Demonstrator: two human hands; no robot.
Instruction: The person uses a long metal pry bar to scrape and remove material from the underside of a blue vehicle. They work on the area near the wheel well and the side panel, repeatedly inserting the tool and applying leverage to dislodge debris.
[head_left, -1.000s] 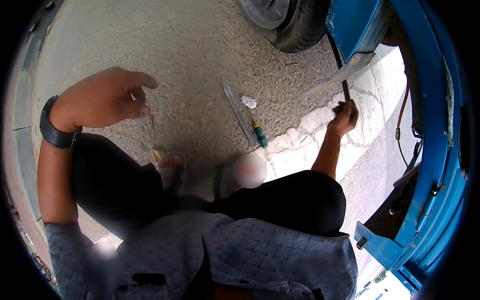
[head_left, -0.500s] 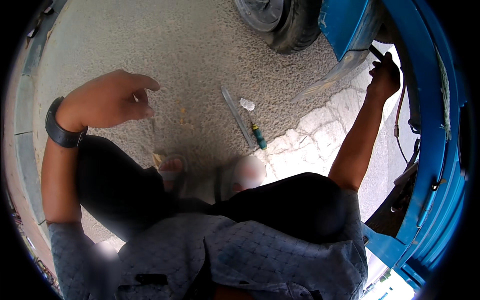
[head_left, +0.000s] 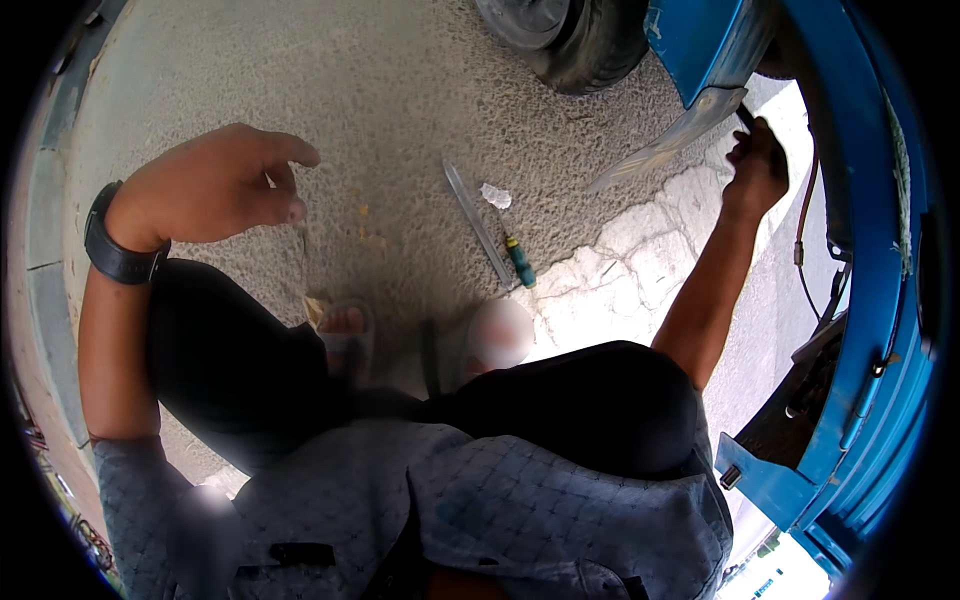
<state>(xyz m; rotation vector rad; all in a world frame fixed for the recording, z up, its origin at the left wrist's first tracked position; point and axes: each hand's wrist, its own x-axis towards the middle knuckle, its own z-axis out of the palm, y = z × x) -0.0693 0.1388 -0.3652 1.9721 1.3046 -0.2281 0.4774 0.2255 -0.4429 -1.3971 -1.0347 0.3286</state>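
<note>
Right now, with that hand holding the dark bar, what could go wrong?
The right hand grips the bar close to the flap; if it slips, the knuckles might get scraped.
The screwdriver lies loose just ahead of the feet, so a step forward could make it roll underfoot.

I can make out only a bit of the dark bar (head_left: 744, 116) in the right hand (head_left: 759, 166); the far wheel (head_left: 598, 48) is cut off, the right foot (head_left: 499, 334) blurred.
</note>
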